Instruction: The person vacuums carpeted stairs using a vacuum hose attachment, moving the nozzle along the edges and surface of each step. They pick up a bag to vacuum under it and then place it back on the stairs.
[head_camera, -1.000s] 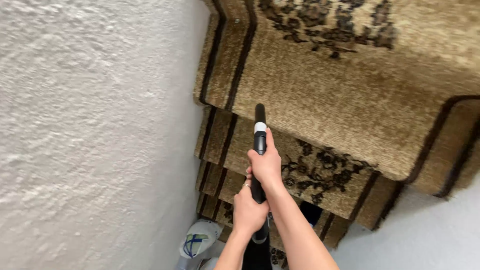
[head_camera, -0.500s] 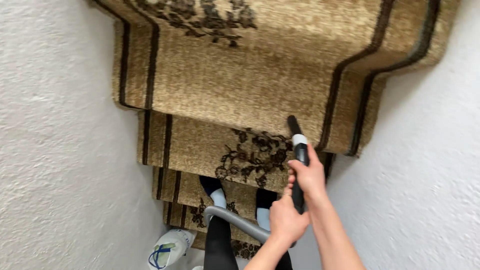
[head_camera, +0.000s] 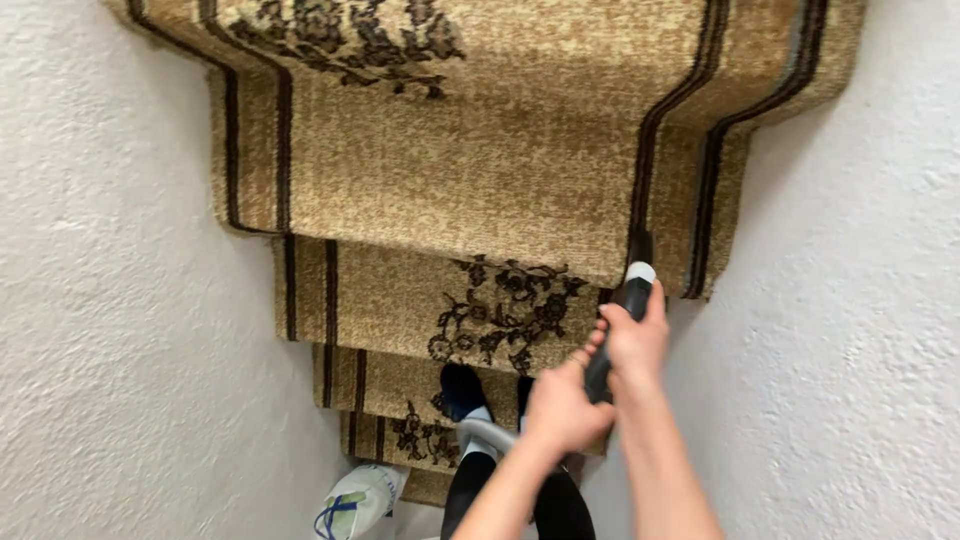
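Both hands grip the black vacuum tube: my right hand is wrapped around it just below its white band, my left hand closed on it lower down. Its tip touches the tan patterned stair carpet near the dark right border stripes, close to the white textured wall.

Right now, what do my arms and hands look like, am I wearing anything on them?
Both forearms are bare, with no sleeves, gloves or watch showing. The left hand and right hand are bare too; the picture is too blurred to tell any ring on the fingers.
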